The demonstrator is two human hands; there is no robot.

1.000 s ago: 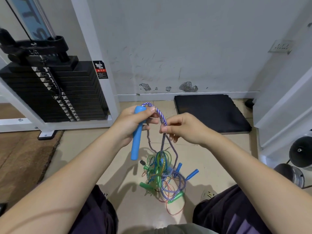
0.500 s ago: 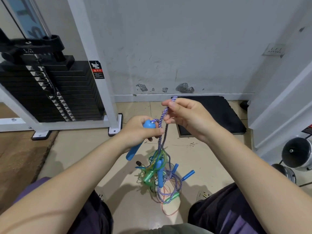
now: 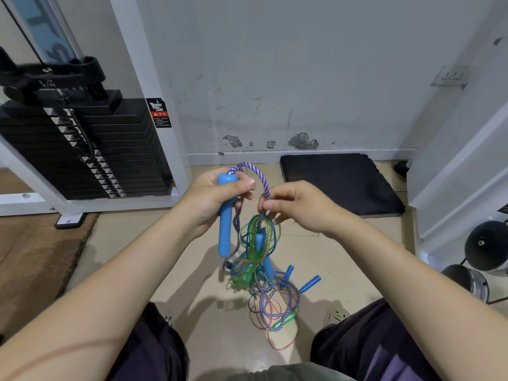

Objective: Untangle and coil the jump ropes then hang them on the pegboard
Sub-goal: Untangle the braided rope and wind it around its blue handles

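Left hand [image 3: 217,196] is gripping the blue handle [image 3: 226,215] upright; right hand [image 3: 297,206] is pinching the purple-white braided rope [image 3: 257,174] arching off the handle top. Right hand has dropped from its raised pull half a second ago, so it's taking a fresh length to draw free. The tangle [image 3: 258,259] is hanging below, its lower loops likely touching the floor [image 3: 132,257]. No coiling yet; pegboard not in view.

Jump ropes in a big tangle

A blue handle [image 3: 225,215] hangs upright, its blue-and-white rope [image 3: 257,176] arching over. Green, orange and blue ropes [image 3: 258,270] dangle knotted down to the floor.
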